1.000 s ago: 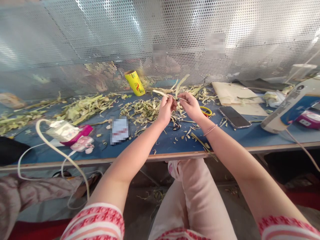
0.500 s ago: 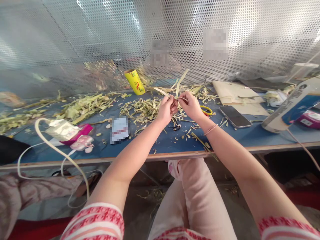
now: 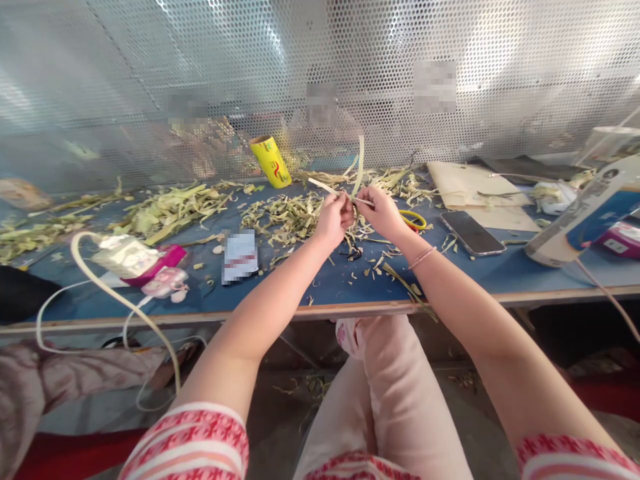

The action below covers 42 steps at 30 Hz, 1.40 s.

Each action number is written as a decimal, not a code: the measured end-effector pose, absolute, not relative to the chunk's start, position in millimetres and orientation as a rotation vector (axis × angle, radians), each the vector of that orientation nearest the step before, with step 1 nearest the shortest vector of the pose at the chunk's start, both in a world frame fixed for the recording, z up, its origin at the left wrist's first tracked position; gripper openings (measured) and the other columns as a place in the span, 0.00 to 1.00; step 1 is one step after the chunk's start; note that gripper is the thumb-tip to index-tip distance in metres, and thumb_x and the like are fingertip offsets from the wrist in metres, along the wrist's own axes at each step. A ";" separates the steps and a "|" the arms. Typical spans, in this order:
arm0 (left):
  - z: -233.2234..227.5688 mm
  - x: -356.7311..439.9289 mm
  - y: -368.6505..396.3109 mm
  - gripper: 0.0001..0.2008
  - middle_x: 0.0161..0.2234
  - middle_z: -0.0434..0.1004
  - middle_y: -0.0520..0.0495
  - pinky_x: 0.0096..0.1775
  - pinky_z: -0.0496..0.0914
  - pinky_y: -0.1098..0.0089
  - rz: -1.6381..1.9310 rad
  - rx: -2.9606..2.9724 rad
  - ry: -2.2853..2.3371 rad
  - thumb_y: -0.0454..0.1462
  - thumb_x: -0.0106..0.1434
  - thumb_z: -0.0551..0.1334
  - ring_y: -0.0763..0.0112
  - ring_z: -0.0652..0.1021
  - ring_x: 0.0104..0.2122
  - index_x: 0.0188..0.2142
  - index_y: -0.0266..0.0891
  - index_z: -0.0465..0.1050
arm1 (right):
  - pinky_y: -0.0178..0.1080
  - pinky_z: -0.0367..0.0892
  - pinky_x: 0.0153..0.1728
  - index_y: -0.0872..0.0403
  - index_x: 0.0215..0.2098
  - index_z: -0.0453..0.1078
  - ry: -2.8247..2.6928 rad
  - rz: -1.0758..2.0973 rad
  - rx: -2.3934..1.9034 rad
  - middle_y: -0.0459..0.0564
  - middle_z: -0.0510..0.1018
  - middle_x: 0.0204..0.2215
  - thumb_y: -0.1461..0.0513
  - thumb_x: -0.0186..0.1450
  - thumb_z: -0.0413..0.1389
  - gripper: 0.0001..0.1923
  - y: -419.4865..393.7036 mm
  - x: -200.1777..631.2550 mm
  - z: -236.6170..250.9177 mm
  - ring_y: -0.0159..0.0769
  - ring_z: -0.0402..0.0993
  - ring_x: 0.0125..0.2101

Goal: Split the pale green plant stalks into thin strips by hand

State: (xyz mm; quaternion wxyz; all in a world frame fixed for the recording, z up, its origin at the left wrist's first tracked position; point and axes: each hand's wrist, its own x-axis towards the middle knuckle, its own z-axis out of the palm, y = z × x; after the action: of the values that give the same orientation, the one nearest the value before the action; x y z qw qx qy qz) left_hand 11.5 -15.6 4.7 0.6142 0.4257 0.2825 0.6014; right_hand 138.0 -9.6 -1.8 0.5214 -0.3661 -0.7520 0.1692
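My left hand (image 3: 334, 218) is closed around pale green plant strips (image 3: 360, 163), held a little above the table. One strip stands upright out of the grip, and another points to the upper left. Close beside it, my right hand (image 3: 376, 208) pinches the same strips between thumb and fingers. Where the strips cross is mostly hidden by my fingers. Beneath both hands lies a heap of cut plant scraps (image 3: 287, 217). Just right of my right hand are yellow-handled scissors (image 3: 414, 219), partly covered by it.
A blue table (image 3: 280, 293) carries a yellow tube (image 3: 271, 162), a phone (image 3: 473, 233), brown paper (image 3: 470, 187) and a large white-and-blue cylinder (image 3: 583, 213). At left are a cabled device (image 3: 133, 259) and more plant strips (image 3: 173, 212). A perforated metal panel (image 3: 240, 60) rises behind. Another person's leg (image 3: 95, 373) shows lower left.
The upright strip has swung from leaning right to nearly vertical. My right fingers have shifted slightly at the crossing. Both hands keep their hold in nearly the same place.
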 end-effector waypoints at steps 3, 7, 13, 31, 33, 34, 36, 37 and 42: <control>3.3 10.6 -12.7 0.12 0.17 0.57 0.58 0.16 0.45 0.78 1.389 0.962 0.651 0.32 0.65 0.53 0.86 0.52 0.12 0.25 0.38 0.56 | 0.34 0.54 0.27 0.53 0.28 0.61 -1.832 0.409 -0.871 0.41 0.63 0.20 0.66 0.59 0.52 0.03 -9.6 138.2 -1.9 0.28 0.54 0.23; 3.4 10.6 -12.5 0.11 0.17 0.57 0.58 0.16 0.45 0.78 1.414 0.964 0.662 0.32 0.65 0.53 0.86 0.53 0.12 0.25 0.38 0.57 | 0.34 0.54 0.25 0.53 0.29 0.61 -1.835 0.547 -0.847 0.39 0.63 0.17 0.64 0.62 0.52 0.04 -9.2 138.2 -2.8 0.27 0.55 0.20; 7.9 11.7 -17.2 0.12 0.16 0.55 0.59 0.17 0.45 0.78 1.401 0.976 0.705 0.34 0.66 0.55 0.85 0.52 0.12 0.25 0.38 0.57 | 0.32 0.55 0.21 0.53 0.30 0.60 -1.789 0.846 -0.755 0.39 0.64 0.16 0.58 0.66 0.52 0.09 -8.2 137.3 -3.5 0.25 0.58 0.18; 7.2 3.7 -9.9 0.11 0.18 0.56 0.58 0.15 0.45 0.79 1.282 0.905 0.576 0.33 0.65 0.55 0.86 0.54 0.12 0.25 0.37 0.59 | 0.33 0.56 0.23 0.52 0.31 0.59 -1.663 0.852 -0.739 0.40 0.62 0.22 0.58 0.62 0.56 0.10 -6.1 136.3 -4.4 0.25 0.57 0.22; 6.7 3.3 -9.4 0.11 0.17 0.56 0.59 0.15 0.46 0.79 1.244 0.896 0.547 0.33 0.65 0.55 0.86 0.55 0.12 0.25 0.37 0.60 | 0.33 0.57 0.25 0.53 0.30 0.60 -1.681 0.814 -0.718 0.41 0.63 0.24 0.58 0.61 0.57 0.10 -7.7 136.2 -3.7 0.26 0.59 0.25; 6.4 3.0 -9.0 0.11 0.17 0.56 0.59 0.15 0.47 0.79 1.232 0.894 0.535 0.33 0.65 0.56 0.86 0.55 0.12 0.25 0.37 0.60 | 0.33 0.58 0.26 0.53 0.30 0.60 -1.687 0.802 -0.708 0.42 0.64 0.25 0.59 0.61 0.57 0.10 -8.2 136.1 -3.6 0.26 0.60 0.25; 5.9 2.6 -8.4 0.12 0.17 0.55 0.59 0.15 0.48 0.79 1.214 0.891 0.529 0.34 0.64 0.57 0.86 0.56 0.12 0.24 0.37 0.59 | 0.33 0.58 0.27 0.53 0.30 0.61 -1.703 0.792 -0.700 0.42 0.64 0.25 0.58 0.60 0.57 0.10 -8.3 135.9 -3.9 0.26 0.60 0.26; 5.8 2.5 -8.1 0.12 0.17 0.55 0.59 0.15 0.48 0.79 1.207 0.889 0.532 0.35 0.63 0.58 0.86 0.56 0.12 0.24 0.37 0.59 | 0.33 0.59 0.28 0.53 0.30 0.61 -1.711 0.791 -0.700 0.42 0.65 0.25 0.58 0.60 0.58 0.10 -8.1 135.7 -4.3 0.26 0.61 0.26; 7.2 3.0 -10.2 0.12 0.15 0.53 0.59 0.15 0.48 0.79 1.210 0.889 0.547 0.35 0.63 0.59 0.85 0.56 0.11 0.24 0.38 0.59 | 0.34 0.60 0.29 0.53 0.31 0.61 -1.737 0.744 -0.674 0.43 0.67 0.27 0.55 0.58 0.60 0.14 -7.8 134.0 -5.2 0.27 0.62 0.27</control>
State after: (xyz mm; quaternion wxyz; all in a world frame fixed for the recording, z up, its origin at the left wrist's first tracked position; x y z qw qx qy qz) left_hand 3.0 -10.2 7.2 0.6974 0.3986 0.2454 0.5426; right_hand 134.0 -7.8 -5.2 0.5378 -0.2832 -0.7299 0.3127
